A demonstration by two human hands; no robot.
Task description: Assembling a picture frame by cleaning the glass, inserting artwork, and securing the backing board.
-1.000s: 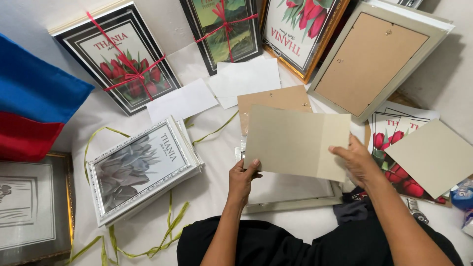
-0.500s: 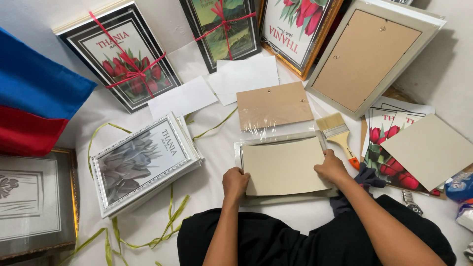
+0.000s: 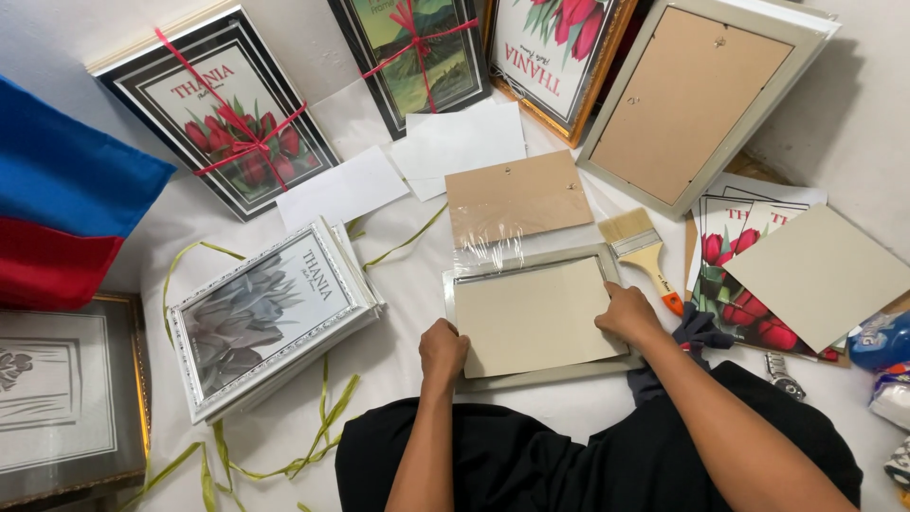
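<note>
A beige card sheet (image 3: 536, 318) lies flat inside a pale grey picture frame (image 3: 531, 374) turned face down on the white cloth in front of me. My left hand (image 3: 443, 349) presses the sheet's left edge, fingers curled. My right hand (image 3: 627, 313) presses its right edge. A brown backing board (image 3: 517, 197) under clear wrap lies just beyond the frame. A paint brush (image 3: 643, 248) with an orange handle tip lies to the right of the frame.
Silver-framed grey flower prints (image 3: 270, 313) are stacked at my left, green ribbon (image 3: 322, 417) around them. Ribbon-tied tulip prints (image 3: 223, 114) lean at the back. A large face-down frame (image 3: 697, 100) leans at back right. Tulip prints and a beige card (image 3: 820, 275) lie at right.
A second ago both hands held the beige sheet up in the air. It has come down into the face-down frame, and both hands now press its edges.
</note>
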